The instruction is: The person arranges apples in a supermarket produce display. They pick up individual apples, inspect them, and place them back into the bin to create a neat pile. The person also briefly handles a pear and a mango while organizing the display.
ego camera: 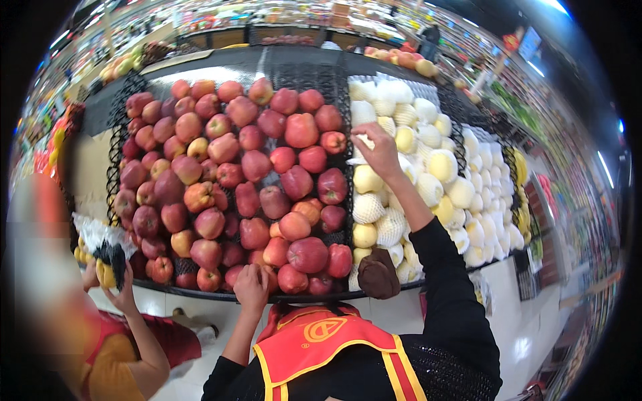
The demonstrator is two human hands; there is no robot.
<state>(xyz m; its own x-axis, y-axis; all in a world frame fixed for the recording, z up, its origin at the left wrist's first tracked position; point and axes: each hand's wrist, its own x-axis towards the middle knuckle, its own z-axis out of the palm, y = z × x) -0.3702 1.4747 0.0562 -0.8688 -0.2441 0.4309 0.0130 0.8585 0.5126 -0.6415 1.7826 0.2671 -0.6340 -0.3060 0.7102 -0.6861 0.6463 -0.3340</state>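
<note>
My left hand [252, 288] rests at the front edge of the display, its fingers curled down among the red apples [307, 253]. Whether it grips one is hidden by the fingers. My right hand [379, 153] reaches over the black mesh divider [349, 175] beside yellow-white pears [367, 178], many in white foam nets [390, 226]. Its fingers are bent and partly spread, with white foam below them; a grip on it is not clear. A bunched dark brown cloth [378, 273] lies at the front of the pears.
At left a person's hand [123, 293] holds yellow fruit [105, 273] with black netting and clear plastic. Smaller foam-wrapped fruit [486, 200] fills the section on the right, then bananas [521, 215]. A black rim [210, 294] borders the display. Cardboard [93, 163] lies left.
</note>
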